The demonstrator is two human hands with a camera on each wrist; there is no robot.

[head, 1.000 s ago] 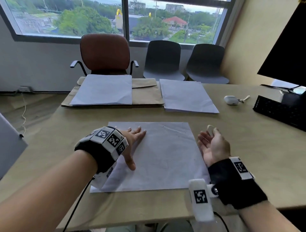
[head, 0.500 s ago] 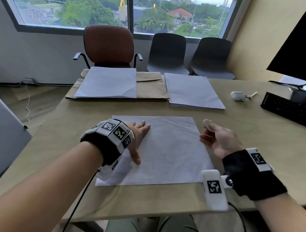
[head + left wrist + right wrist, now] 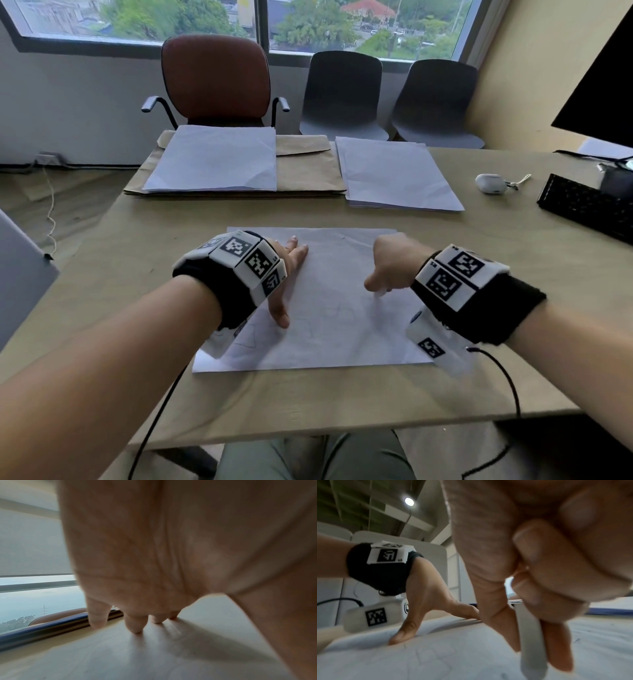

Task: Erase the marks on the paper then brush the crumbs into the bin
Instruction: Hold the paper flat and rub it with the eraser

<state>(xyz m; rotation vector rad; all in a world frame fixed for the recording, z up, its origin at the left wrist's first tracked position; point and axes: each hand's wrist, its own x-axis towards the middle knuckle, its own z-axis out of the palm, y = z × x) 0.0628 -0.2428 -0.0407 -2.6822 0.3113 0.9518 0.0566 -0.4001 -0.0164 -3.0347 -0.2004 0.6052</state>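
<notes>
A white sheet of paper [image 3: 329,329] with faint pencil marks lies on the wooden table in front of me. My left hand [image 3: 287,270] lies flat on its left part with straight, spread fingers and the thumb pressed down; the left wrist view shows those fingertips [image 3: 135,627] touching the surface. My right hand [image 3: 387,270] hovers knuckles up over the paper's right part and pinches a white eraser [image 3: 530,646] between thumb and fingers, its tip pointing down close to the sheet. In the head view only a sliver of the eraser [image 3: 381,293] shows below the fingers.
Two stacks of white paper [image 3: 215,159] [image 3: 394,171] lie at the far side, the left one on brown envelopes [image 3: 308,171]. A white earbud case [image 3: 490,183] and a black keyboard [image 3: 589,209] sit at the right. Three chairs stand behind the table.
My right hand turned from palm up to knuckles up and came down over the paper with the eraser pointing at the sheet. My left hand stayed pressed on the paper.
</notes>
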